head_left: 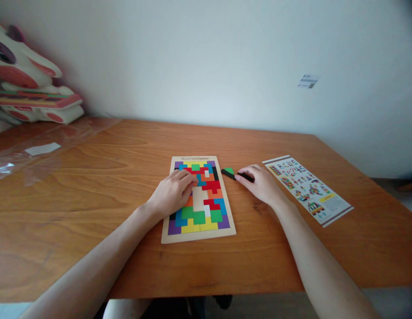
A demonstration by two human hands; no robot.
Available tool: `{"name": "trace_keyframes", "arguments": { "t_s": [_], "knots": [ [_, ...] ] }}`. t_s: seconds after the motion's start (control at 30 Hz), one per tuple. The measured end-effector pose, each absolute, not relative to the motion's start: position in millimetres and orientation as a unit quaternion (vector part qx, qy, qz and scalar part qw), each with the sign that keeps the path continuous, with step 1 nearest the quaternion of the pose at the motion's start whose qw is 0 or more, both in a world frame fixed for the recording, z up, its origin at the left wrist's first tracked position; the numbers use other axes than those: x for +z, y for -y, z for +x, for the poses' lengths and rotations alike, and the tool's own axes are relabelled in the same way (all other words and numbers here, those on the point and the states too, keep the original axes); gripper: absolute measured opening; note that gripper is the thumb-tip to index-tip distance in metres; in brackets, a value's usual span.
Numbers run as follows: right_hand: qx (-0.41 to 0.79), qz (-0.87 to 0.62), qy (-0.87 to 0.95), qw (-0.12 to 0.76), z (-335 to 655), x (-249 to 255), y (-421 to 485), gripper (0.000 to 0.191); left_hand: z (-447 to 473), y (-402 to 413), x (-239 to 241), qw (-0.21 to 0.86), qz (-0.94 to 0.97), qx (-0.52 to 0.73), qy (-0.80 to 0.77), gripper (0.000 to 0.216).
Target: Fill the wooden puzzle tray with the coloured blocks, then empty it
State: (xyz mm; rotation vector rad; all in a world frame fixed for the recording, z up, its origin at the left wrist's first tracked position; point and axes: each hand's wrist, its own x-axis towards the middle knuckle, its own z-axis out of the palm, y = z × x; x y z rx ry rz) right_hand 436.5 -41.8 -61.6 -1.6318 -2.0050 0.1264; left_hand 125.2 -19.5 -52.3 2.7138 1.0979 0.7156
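Observation:
A wooden puzzle board (pixel 198 237) lies on the table, filled with coloured block pieces except for a pale bare gap near its middle. My left hand (pixel 174 191) rests on the board's left half, fingers curled with the tips on a red piece (pixel 196 170). My right hand (pixel 261 182) lies just right of the board, fingertips closed on a black piece (pixel 246 177). A green piece (pixel 229 170) and another black piece (pixel 227 174) sit on the table between the board and that hand.
A printed instruction sheet (pixel 307 188) lies to the right. Clear plastic wrap (pixel 33 153) covers the far left of the wooden table (pixel 93 212). A stack of painted items (pixel 29 95) leans at the wall, far left. The table's front edge is close to me.

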Motion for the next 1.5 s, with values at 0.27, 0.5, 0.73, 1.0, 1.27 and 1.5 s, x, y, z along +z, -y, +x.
{"name": "trace_keyframes", "arguments": {
  "t_s": [0.27,0.5,0.73,1.0,1.27,1.5],
  "knots": [
    [0.063,-0.577,0.757,0.300,437,-63,41,0.031,125,19,-54,0.066,0.901,0.233,-0.361,0.020],
    [0.046,-0.532,0.806,0.256,422,-68,37,0.033,126,22,-53,0.061,0.903,0.234,-0.354,0.020],
    [0.016,-0.521,0.823,0.227,427,-59,41,0.023,126,22,-53,0.061,0.907,0.224,-0.352,0.019],
    [0.068,-0.520,0.811,0.260,420,-59,40,0.033,126,22,-54,0.059,0.905,0.225,-0.356,0.022],
    [0.068,-0.575,0.770,0.268,425,-62,37,0.024,124,19,-53,0.062,0.901,0.224,-0.366,0.017],
    [0.160,-0.597,0.698,0.362,430,-73,33,0.030,124,20,-53,0.061,0.904,0.221,-0.359,0.016]
  ]
}}
